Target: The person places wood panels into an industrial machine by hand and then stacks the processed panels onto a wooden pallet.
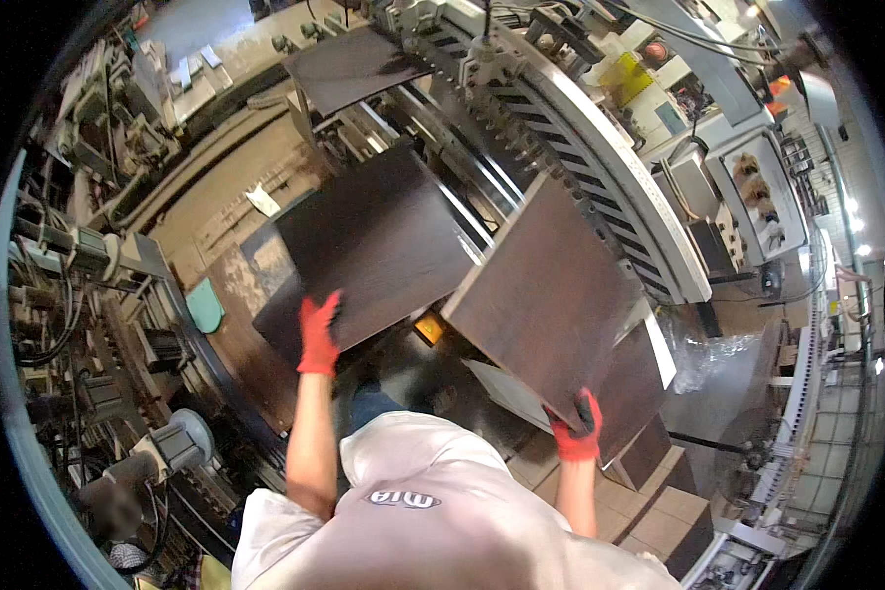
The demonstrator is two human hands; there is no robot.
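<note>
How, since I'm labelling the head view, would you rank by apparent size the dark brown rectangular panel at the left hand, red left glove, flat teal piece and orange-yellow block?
Largest to smallest:
1. Dark brown rectangular panel
2. Red left glove
3. Flat teal piece
4. Orange-yellow block
Apparent size only.

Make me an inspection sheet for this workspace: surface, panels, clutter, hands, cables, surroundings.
Surface: brown bench at left, pale patches showing.
Job's things: dark left panel; dark right panel, tilted.
Clutter: pale scrap beyond left panel; crumpled clear plastic at right.
Hands: left hand, red-gloved, at left panel's near edge, grip unclear; right hand, red-gloved, grips right panel's near corner.
Cables: overhead cables at upper right.
Surroundings: machinery on both sides; striped strip beyond right panel.
</note>
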